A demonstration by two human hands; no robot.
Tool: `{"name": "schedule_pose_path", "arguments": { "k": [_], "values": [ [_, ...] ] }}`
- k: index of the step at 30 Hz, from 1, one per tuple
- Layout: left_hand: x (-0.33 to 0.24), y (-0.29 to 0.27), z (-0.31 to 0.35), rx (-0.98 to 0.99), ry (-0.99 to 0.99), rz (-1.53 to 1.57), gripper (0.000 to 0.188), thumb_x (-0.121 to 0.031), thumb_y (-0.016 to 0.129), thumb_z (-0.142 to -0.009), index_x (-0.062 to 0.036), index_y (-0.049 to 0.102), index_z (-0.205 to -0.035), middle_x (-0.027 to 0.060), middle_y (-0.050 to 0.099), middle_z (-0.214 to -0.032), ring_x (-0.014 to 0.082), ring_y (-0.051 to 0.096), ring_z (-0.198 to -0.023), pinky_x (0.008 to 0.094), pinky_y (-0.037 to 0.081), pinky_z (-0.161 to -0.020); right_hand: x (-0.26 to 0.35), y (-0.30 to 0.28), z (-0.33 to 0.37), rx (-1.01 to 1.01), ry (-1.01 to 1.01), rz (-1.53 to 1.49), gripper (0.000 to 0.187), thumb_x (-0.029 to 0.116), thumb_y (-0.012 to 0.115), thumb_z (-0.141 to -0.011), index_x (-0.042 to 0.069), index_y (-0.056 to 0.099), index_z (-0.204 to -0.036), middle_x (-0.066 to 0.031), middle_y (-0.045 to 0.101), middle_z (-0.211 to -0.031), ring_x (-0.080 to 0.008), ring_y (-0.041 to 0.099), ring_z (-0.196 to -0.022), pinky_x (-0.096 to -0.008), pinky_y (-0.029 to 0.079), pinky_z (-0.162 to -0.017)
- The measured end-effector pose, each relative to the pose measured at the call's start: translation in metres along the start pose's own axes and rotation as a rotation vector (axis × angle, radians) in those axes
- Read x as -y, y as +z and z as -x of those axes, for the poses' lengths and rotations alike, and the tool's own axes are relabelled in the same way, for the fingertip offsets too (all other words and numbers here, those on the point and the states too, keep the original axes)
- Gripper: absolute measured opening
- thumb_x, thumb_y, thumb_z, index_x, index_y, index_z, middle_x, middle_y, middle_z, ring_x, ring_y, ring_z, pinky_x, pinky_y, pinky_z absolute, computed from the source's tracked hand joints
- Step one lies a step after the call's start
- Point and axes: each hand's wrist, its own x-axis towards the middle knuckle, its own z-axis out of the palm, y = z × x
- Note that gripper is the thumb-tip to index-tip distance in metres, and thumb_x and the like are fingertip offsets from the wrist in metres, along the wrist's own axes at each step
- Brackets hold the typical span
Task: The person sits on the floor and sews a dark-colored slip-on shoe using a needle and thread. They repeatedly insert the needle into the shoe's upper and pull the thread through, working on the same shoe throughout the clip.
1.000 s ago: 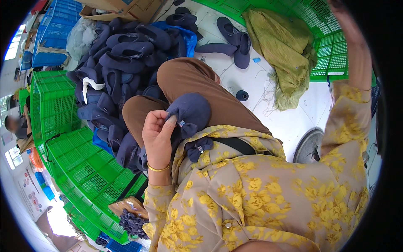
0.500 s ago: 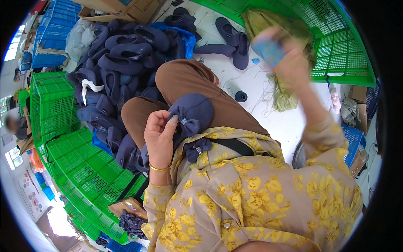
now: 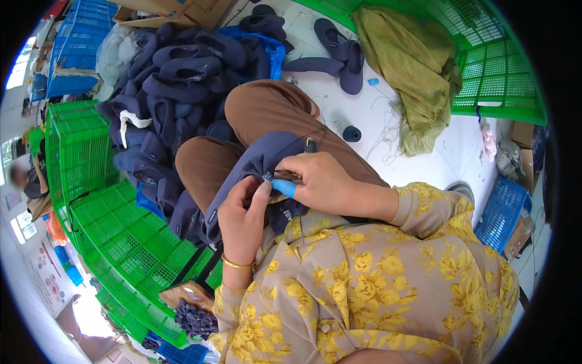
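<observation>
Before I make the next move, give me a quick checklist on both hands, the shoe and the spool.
1. Left grip pinching the navy shoe: ok.
2. Right grip brought up to the same shoe, close to the left: ok.
3. Blue finger cover on the right grip: ok, it is on.
4. Small dark tool firmly held by the right grip: cannot tell, mostly hidden.
5. Dark thread spool on the floor, apart from the shoe pile: ok.
6. Floor near the spool free of loose threads: not ok.
</observation>
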Motion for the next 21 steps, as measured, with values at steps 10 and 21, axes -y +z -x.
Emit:
{"name": "schedule_pose_path", "arguments": {
  "k": [10, 21],
  "values": [
    [0.017, 0.007, -0.018, 0.163, -0.242, 0.688, 0.007, -0.007, 0.064, -0.093, -0.0013, 0.065, -0.089, -0.0026, 0.063, -0.083, 0.0033, 0.053, -0.075, 0.0183, 0.041, -0.069, -0.005, -0.005, -0.002, 0.033, 0.013, -0.066, 0.016, 0.011, 0.066, -0.084, 0.002, 0.06, -0.096, -0.0179, 0.065, -0.085, -0.0362, 0.064, -0.08, -0.0419, 0.049, -0.067],
    [0.022, 0.004, -0.02, 0.2, -0.247, 0.79, 0.004, -0.004, 0.063, -0.092, -0.0014, 0.066, -0.091, -0.0001, 0.065, -0.087, 0.0058, 0.056, -0.08, 0.0205, 0.043, -0.076, -0.01, -0.021, -0.007, 0.172, -0.067, 0.007, 0.042, -0.009, 0.055, -0.071, 0.003, 0.066, -0.11, -0.0195, 0.068, -0.094, -0.0357, 0.067, -0.084, -0.0385, 0.052, -0.074]
  ]
}}
